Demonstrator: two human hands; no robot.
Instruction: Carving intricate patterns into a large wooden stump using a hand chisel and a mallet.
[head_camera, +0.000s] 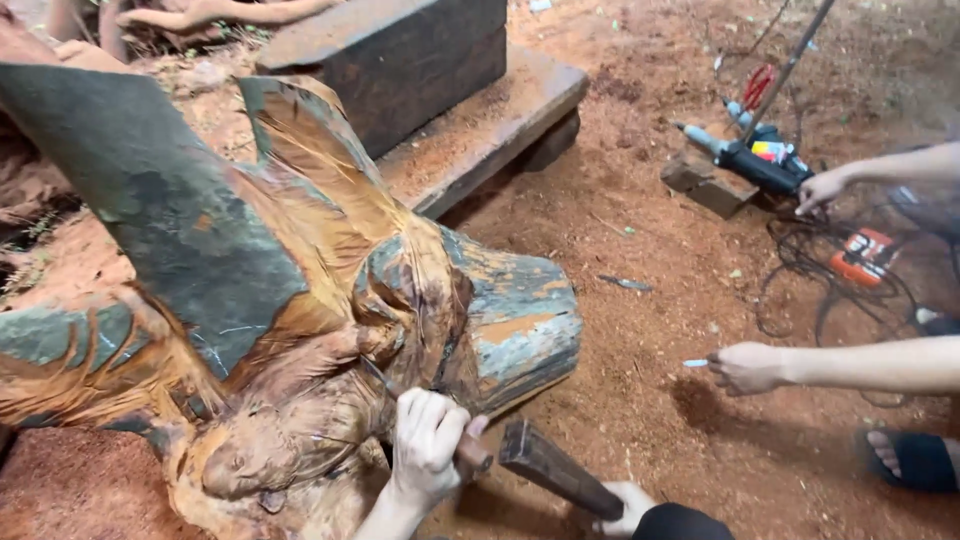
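A large carved wooden sculpture with wing-like shapes lies on the red dirt. My left hand, in a white glove, grips a chisel whose blade is set against the carving's lower edge. My right hand, also in a white glove with a dark sleeve behind it, holds a dark wooden mallet. The mallet's head sits just right of the chisel's butt end.
Another person's hand on the right holds a small pale tool, and their other hand touches a power tool among cables. Their sandalled foot is lower right. Dark timber blocks lie behind.
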